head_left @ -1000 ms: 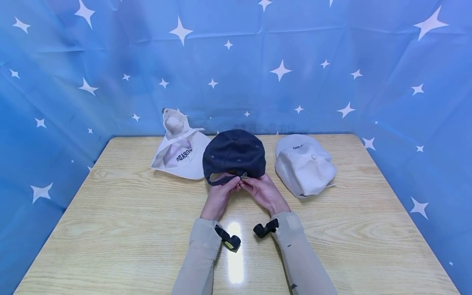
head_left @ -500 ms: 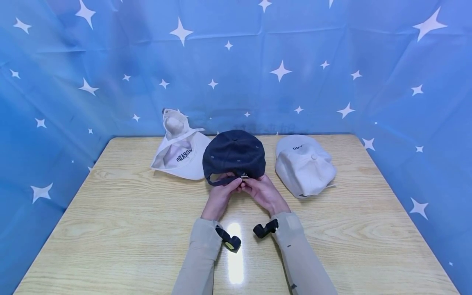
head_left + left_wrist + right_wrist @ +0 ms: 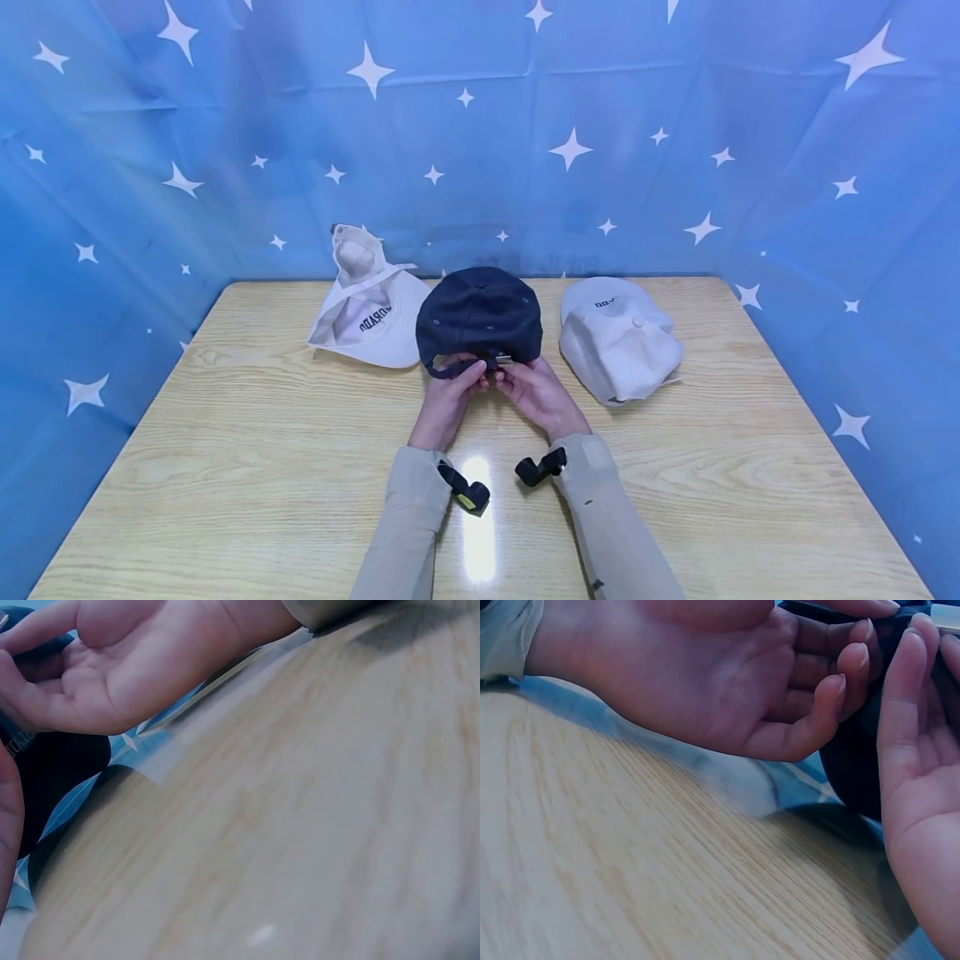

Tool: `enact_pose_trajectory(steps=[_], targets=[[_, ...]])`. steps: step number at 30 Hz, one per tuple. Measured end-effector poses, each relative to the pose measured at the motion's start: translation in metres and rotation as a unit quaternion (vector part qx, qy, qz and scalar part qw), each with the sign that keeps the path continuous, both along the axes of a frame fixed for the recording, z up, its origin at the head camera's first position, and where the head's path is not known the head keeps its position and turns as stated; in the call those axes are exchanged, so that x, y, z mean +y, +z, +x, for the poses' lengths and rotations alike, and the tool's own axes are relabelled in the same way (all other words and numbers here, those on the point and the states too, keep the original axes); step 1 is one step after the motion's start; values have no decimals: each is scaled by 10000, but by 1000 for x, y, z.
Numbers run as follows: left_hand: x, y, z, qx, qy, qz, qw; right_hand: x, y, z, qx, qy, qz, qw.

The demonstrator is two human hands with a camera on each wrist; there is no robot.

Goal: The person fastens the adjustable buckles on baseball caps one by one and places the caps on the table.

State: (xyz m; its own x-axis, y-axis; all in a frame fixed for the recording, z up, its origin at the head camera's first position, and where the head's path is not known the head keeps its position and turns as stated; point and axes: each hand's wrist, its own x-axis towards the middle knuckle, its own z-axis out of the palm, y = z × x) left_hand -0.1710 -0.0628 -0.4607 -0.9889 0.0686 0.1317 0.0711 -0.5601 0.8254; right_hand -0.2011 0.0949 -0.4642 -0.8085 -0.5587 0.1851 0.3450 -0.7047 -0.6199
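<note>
- Left grip (image 3: 444, 407), just below centre, pinches the strap (image 3: 442, 372) of the navy cap (image 3: 480, 310).
- Navy cap: centre of frame.
- Right grip (image 3: 540, 402) holds it beside the metal buckle (image 3: 505, 359).
- White cap (image 3: 624, 343): right of centre, on the table (image 3: 262, 467).

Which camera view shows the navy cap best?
The head view, where the navy cap shows its crown and part of its strap. The left wrist view catches only part at its left edge; the right wrist view, part at upper right.
</note>
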Motion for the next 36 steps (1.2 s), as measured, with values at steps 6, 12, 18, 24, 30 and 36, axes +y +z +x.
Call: enact_pose_trajectory(steps=[6,12,18,24,30,36], targets=[[0,-1,0,18,-8,12,10000,-1,-1,0,-119,32,-6,9999],[0,-2,-2,45,-33,-94,9999,-1,-1,-1,-79,106,-33,9999],[1,-1,-1,34,-59,-75,9999,-1,-1,-2,151,163,46,9997],[1,-2,0,53,-57,-175,9998,-1,-2,-2,591,190,357,9974],[1,-4,-1,107,-66,-248,9996,-1,-2,-1,381,40,577,9976],[1,-3,0,41,-156,-242,9996,0,-2,-2,276,-28,536,9982]])
